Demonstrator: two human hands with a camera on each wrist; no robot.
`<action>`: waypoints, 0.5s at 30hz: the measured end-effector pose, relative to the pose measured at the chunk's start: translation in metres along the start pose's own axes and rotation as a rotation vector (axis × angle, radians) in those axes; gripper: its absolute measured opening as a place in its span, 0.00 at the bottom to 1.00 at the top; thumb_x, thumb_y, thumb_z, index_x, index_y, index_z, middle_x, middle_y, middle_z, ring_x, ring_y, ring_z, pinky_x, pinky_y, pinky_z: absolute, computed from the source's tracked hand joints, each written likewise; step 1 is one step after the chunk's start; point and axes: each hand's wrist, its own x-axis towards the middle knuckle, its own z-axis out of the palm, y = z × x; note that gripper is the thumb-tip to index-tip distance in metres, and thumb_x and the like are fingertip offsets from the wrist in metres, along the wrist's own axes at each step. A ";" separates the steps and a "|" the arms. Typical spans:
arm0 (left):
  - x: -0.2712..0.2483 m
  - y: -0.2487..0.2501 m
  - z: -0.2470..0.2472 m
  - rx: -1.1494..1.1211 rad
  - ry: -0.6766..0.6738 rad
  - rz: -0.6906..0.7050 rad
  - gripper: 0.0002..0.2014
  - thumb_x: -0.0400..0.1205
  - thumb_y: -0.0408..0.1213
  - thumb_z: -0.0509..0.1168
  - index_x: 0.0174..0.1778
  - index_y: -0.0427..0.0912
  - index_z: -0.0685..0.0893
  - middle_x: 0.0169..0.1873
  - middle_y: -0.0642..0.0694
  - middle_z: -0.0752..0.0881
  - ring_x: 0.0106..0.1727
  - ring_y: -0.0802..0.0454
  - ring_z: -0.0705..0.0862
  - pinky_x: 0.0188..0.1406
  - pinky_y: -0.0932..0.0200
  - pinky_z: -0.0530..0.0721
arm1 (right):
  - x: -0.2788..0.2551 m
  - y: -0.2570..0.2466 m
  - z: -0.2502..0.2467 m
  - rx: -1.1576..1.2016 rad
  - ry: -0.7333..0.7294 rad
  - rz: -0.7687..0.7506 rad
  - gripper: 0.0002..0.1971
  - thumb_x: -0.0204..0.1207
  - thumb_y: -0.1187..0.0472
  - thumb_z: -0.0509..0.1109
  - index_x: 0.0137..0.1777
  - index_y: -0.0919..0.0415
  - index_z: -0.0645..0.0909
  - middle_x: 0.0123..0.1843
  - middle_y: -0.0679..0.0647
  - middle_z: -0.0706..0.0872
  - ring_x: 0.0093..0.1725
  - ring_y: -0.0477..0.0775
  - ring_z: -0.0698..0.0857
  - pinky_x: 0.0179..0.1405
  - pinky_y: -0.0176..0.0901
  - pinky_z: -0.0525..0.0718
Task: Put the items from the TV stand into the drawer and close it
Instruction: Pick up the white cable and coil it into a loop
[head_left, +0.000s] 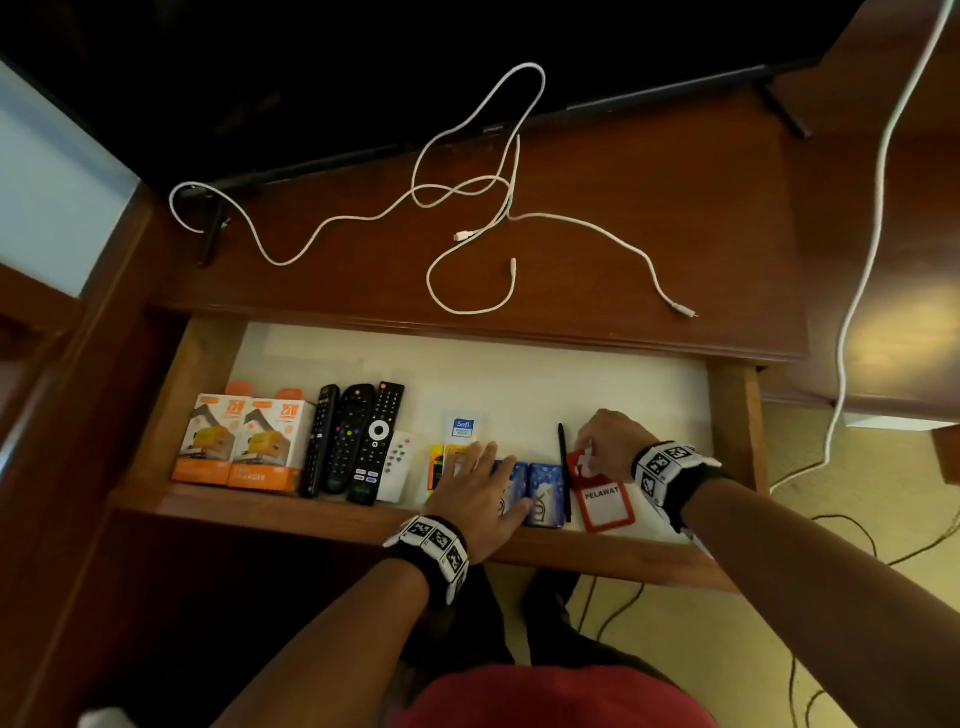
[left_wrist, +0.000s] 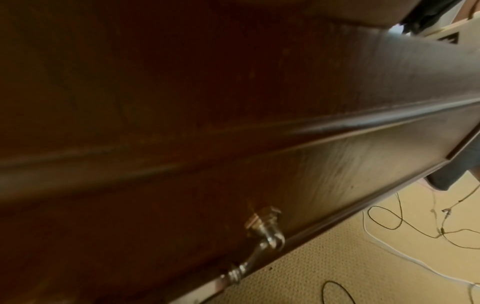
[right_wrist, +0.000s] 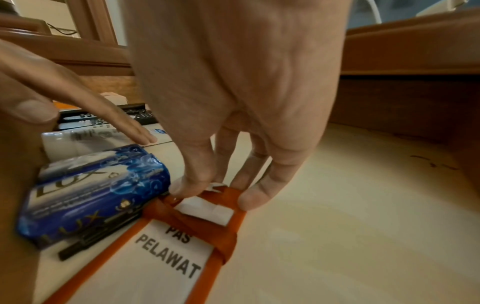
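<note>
Inside the open drawer (head_left: 732, 415), both hands are settling items along the front edge.

Right hand (head_left: 610, 441) is pinching the top of the red "PAS PELAWAT" visitor pass (right_wrist: 166, 267), whose long axis is running front to back, beside a black pen (head_left: 565, 473). Left hand (head_left: 480, 499) is lying flat, fingers straight, over the blue Lux soap bars (right_wrist: 98, 189) and a "Saft" sachet (head_left: 461, 428). White charging cables (head_left: 467, 208) are lying on the TV stand (head_left: 675, 182) just behind, seemingly nearer the right hand. Boxes are reading "25W".
</note>
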 end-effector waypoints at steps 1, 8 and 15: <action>0.001 -0.001 0.000 0.002 0.001 0.000 0.37 0.87 0.66 0.42 0.90 0.50 0.53 0.91 0.44 0.49 0.91 0.43 0.43 0.87 0.34 0.44 | 0.000 -0.001 0.001 0.000 0.009 -0.005 0.16 0.73 0.60 0.79 0.61 0.58 0.90 0.61 0.55 0.89 0.58 0.57 0.87 0.57 0.49 0.87; 0.003 -0.003 -0.001 -0.027 0.024 -0.025 0.35 0.87 0.64 0.46 0.86 0.49 0.62 0.89 0.41 0.55 0.90 0.40 0.45 0.86 0.32 0.46 | -0.012 -0.013 0.009 0.000 0.064 0.079 0.23 0.73 0.58 0.70 0.69 0.51 0.79 0.65 0.54 0.78 0.65 0.57 0.78 0.58 0.53 0.86; 0.012 -0.003 -0.065 -0.207 0.243 -0.074 0.19 0.90 0.47 0.54 0.74 0.48 0.80 0.75 0.46 0.78 0.76 0.46 0.73 0.75 0.43 0.71 | -0.020 -0.030 -0.021 0.190 0.210 0.098 0.25 0.72 0.65 0.65 0.71 0.52 0.78 0.67 0.53 0.80 0.68 0.57 0.78 0.61 0.50 0.83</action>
